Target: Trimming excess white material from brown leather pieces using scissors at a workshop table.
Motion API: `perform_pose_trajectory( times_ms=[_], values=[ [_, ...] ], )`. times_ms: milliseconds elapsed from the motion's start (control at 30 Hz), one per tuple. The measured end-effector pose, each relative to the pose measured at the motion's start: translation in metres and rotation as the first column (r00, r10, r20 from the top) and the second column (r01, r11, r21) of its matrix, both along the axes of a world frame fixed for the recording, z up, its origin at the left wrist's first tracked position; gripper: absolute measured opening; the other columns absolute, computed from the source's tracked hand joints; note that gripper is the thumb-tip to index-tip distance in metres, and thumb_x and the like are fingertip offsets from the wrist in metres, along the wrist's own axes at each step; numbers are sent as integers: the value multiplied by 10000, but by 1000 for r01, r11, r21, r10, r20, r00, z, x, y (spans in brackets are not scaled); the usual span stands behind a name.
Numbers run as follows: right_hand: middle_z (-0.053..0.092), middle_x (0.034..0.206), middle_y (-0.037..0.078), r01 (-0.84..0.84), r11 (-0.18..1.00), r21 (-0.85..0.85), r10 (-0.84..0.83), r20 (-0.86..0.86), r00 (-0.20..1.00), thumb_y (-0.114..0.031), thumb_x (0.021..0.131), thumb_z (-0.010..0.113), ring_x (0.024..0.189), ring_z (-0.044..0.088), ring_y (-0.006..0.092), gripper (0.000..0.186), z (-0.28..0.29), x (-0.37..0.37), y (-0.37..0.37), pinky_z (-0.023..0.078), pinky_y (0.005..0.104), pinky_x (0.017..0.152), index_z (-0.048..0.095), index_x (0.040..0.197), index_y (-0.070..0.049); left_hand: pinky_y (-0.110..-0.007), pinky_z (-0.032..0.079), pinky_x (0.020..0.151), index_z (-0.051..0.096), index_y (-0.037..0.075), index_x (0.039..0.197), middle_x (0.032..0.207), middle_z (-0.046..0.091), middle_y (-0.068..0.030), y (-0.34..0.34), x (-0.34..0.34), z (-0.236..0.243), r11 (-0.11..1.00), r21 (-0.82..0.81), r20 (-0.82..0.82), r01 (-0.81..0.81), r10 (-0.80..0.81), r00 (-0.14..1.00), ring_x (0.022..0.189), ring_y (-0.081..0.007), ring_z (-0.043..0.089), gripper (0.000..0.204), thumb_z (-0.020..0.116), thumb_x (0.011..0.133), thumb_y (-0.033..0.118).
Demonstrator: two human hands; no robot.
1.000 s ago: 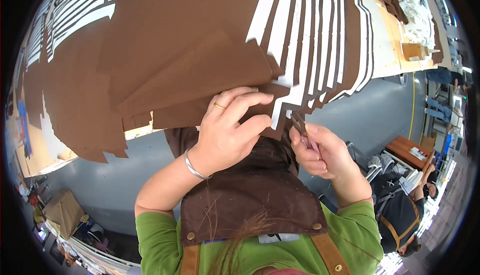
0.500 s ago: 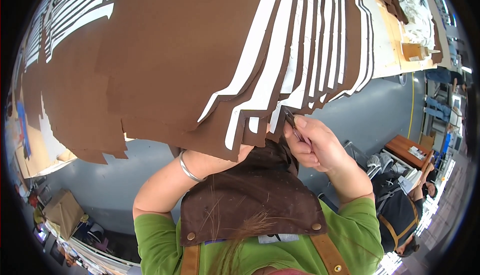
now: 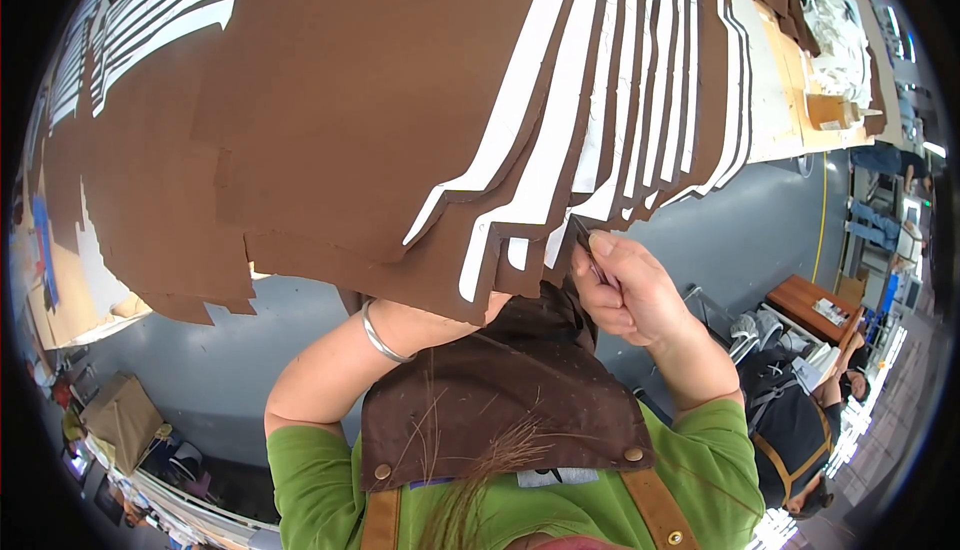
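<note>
Brown sheet pieces (image 3: 350, 110) with white strips (image 3: 515, 100) along their stepped edges lie layered across the table. My left hand (image 3: 440, 318) is under the near corner of the top sheets, its fingers hidden; a silver bangle shows on the wrist. My right hand (image 3: 630, 290) is closed round small pink-handled snips (image 3: 600, 268), whose dark blades point up to the stepped white-edged corner to the right of my left hand.
Cream material (image 3: 830, 30) and a tan container (image 3: 830, 113) lie on the table's right end. Below are a grey floor (image 3: 730, 230), a wooden tray (image 3: 810, 305) and a person in black (image 3: 790, 430). A brown box (image 3: 120, 420) stands lower left.
My left hand has gone from on top of the sheets to underneath them. The folded-back sheet now lies down over it, showing white edges. My right hand with the snips has shifted slightly up and left.
</note>
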State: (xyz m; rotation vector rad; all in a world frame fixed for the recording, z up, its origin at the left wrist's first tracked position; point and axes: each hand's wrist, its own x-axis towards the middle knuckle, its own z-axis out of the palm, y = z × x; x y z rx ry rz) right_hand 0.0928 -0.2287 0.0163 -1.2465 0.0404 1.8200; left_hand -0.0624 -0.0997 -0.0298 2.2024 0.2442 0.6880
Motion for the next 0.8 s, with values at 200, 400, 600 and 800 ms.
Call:
perform_pose_trajectory(
  times_ms=[200,400,600,800],
  values=[
    [285,499,-35,19,1000,6,-19,-11,1000,-296,928,357,359,203,37,266,-2,-1,-2,153,186,307,447,824,-68,-343,464,649,638,111,888,1026,570,-126,-4,-3,-2,997,-82,-36,7,-10,999,824,-275,568,222,649,689,14],
    [286,495,-35,55,998,28,-53,-80,995,-295,923,358,357,209,38,264,-5,1,-5,160,187,307,439,820,-65,-341,464,655,642,86,905,992,574,-104,-1,-3,6,998,-64,-2,-13,13,1000,768,-256,571,232,676,680,38],
    [307,503,-39,66,909,412,-263,441,858,-240,936,327,396,260,27,261,-7,-2,-18,239,173,358,451,952,-11,-232,420,529,608,-3,835,685,602,-51,20,-8,14,940,-259,-124,-223,197,973,561,-92,517,103,651,776,70],
    [493,601,23,-420,627,656,-507,753,419,-155,743,616,424,365,40,410,-29,8,-30,270,184,388,476,1058,67,-284,406,457,545,30,705,659,557,-79,18,5,29,959,-202,-178,-200,165,970,507,-218,530,108,651,704,53]
  ],
)
